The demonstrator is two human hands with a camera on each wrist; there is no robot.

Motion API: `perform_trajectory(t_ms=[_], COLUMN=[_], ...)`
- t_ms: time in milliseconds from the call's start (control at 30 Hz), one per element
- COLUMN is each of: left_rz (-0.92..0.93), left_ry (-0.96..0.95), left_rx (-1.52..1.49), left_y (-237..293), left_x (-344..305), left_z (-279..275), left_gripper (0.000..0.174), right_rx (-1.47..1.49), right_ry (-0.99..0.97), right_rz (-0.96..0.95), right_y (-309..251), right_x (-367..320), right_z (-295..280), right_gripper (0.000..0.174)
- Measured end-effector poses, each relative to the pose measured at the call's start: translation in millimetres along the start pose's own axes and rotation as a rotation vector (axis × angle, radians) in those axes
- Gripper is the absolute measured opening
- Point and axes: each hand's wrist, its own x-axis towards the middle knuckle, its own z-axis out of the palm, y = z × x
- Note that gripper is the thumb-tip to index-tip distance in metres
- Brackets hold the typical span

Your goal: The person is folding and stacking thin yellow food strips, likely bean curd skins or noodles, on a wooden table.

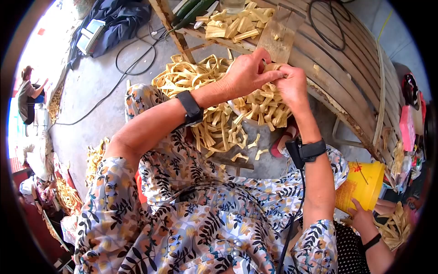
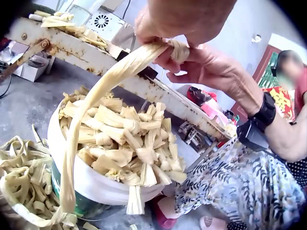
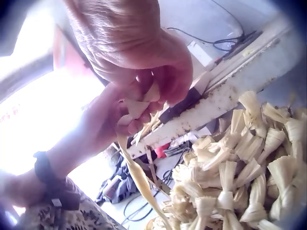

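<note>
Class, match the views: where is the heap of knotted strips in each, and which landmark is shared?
Head: heap of knotted strips, just right of centre.
Left wrist: heap left of centre, fairly low.
Right wrist: heap at lower right.
Shared landmark: table edge.

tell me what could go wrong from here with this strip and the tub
The yellowish strip, gripped by the left hand and right hand, might tear if pulled too hard. The white-rimmed tub is heaped with knotted pieces, one hanging over its edge, so some could spill onto the floor.
</note>
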Motion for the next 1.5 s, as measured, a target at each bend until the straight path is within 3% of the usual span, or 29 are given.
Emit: perform_trajectory(t_ms=[67, 100, 167, 200, 300, 367, 467, 600, 700, 900, 1000, 1100, 1233, 1333, 1500], left_rz=[0.065, -0.006, -0.152, -0.325, -0.416, -0.444, -0.432, -0.437, -0.471, -0.481, -0.392, -0.197, -0.087, 0.009, 0.035], left_ry=[-0.002, 0.002, 0.014, -0.036, -0.054, -0.102, -0.219, -0.426, -0.468, -0.529, -0.535, -0.326, -0.154, 0.121, 0.241], left_rx=[0.122, -0.025, -0.317, -0.528, -1.001, -0.989, -0.885, -1.038, -1.100, -1.178, -1.032, -0.386, -0.165, -0.122, -0.120], left_y=[-6, -8, -13, -8, 5, 8, 6, -8, -10, -20, -25, -16, -31, -39, -46], left_x=[-4, -3, 0, 1, -3, -3, -3, -3, -3, 2, 15, 31, 68, 90, 106], left_z=[6, 7, 9, 5, 1, -4, -8, -17, -17, -18, -28, -44, -59, -49, -33], left_gripper=[0.026, 0.025, 0.023, 0.022, 0.024, 0.027, 0.027, 0.026, 0.025, 0.022, 0.022, 0.026, 0.019, 0.019, 0.020], right_rx=[-0.140, -0.210, 0.068, 0.216, 0.563, 0.826, 0.791, 0.768, 0.634, 0.825, 0.832, 0.903, 0.932, 0.981, 0.976], right_ry=[0.140, 0.210, 0.150, 0.163, 0.237, 0.326, 0.214, -0.034, -0.190, -0.116, 0.005, 0.096, 0.230, 0.328, 0.399], right_rz=[-0.243, -0.371, -0.258, -0.218, -0.073, 0.124, 0.212, 0.312, 0.303, 0.245, 0.296, 0.299, 0.237, 0.189, 0.182], right_y=[-1, -2, -10, -15, -13, -17, -8, -5, -12, -11, -9, -7, -3, -3, 11], right_x=[-6, -8, -6, -4, 7, 12, 9, 4, 2, 1, 10, 27, 54, 74, 92], right_z=[7, 10, 3, 0, -17, -35, -41, -42, -31, -17, -19, -26, -38, -33, -33], right_gripper=[0.005, 0.005, 0.005, 0.005, 0.007, 0.008, 0.017, 0.026, 0.027, 0.017, 0.016, 0.014, 0.014, 0.015, 0.016])
